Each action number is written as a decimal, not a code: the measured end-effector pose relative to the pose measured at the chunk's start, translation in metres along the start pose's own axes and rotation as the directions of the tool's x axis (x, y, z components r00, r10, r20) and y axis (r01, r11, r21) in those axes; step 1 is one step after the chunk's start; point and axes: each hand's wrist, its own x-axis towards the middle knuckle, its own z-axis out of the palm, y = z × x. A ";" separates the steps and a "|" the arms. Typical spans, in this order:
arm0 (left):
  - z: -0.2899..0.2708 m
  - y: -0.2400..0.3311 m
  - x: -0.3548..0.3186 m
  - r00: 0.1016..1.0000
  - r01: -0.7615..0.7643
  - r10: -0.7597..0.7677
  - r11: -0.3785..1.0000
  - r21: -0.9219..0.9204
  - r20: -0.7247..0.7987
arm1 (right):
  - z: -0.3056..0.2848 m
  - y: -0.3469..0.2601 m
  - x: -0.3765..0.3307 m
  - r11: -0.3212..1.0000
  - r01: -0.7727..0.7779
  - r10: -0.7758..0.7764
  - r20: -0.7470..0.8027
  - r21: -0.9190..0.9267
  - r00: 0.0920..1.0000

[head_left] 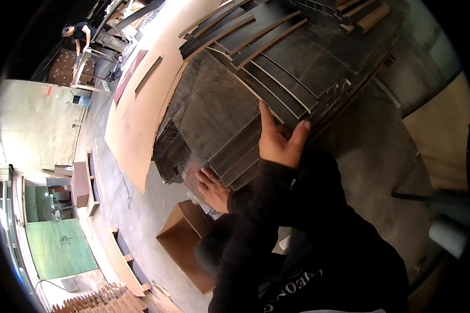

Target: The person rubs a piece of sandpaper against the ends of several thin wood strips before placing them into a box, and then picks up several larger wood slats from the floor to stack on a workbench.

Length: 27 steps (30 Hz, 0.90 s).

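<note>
The stack of dark boards (235, 115), thin grey-black sheets and narrow strips piled unevenly with scuffed faces, fills the middle of the view from about nine to two o'clock. The left hand (214, 189) lies flat with fingers spread under its lower edge at six o'clock, and the right hand (279, 141) grips its near corner, thumb on top. A pale sheet (136, 120) lies at nine o'clock on the concrete floor (115, 203); an open cardboard box (185, 245) sits at seven, another person (78, 32) works at eleven.
</note>
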 end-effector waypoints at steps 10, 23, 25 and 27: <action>-0.094 0.009 -0.082 0.974 0.099 -0.129 0.981 -0.165 -0.187 | 0.023 0.005 -0.003 0.932 0.000 0.071 -0.182 0.363 0.981; -0.214 -0.062 -0.155 0.956 0.275 0.068 0.145 0.950 -0.287 | -0.005 -0.014 0.010 0.999 0.005 -0.001 0.075 -0.047 0.997; -0.218 -0.056 -0.120 0.945 0.312 0.057 0.130 0.941 -0.321 | -0.004 -0.018 0.008 0.994 0.016 -0.018 -0.019 -0.109 1.000; -0.224 -0.059 -0.112 0.952 0.297 0.045 0.109 0.948 -0.304 | -0.003 -0.014 0.006 0.997 0.000 -0.002 -0.020 -0.074 1.000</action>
